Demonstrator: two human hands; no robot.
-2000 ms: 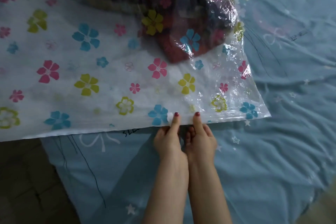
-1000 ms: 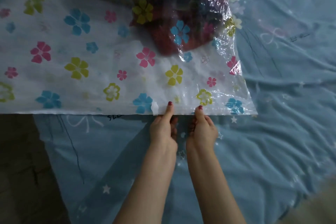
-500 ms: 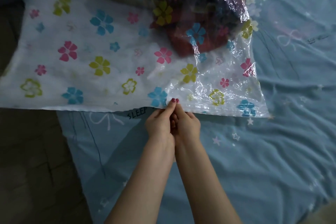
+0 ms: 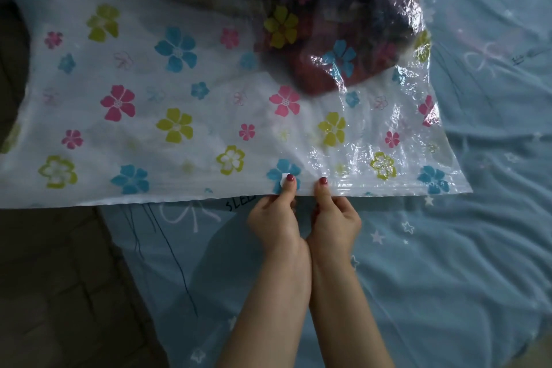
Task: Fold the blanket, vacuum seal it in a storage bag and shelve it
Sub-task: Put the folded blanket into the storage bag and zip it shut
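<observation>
Both hands pinch the storage bag's near zip edge side by side, left hand on the white slider, right hand beside it; unsealed edge runs leftward past the bed's left edge, blanket inside at far end.

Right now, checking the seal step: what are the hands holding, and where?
Both the left hand and right hand pinch the storage bag at its near zip edge.
</observation>
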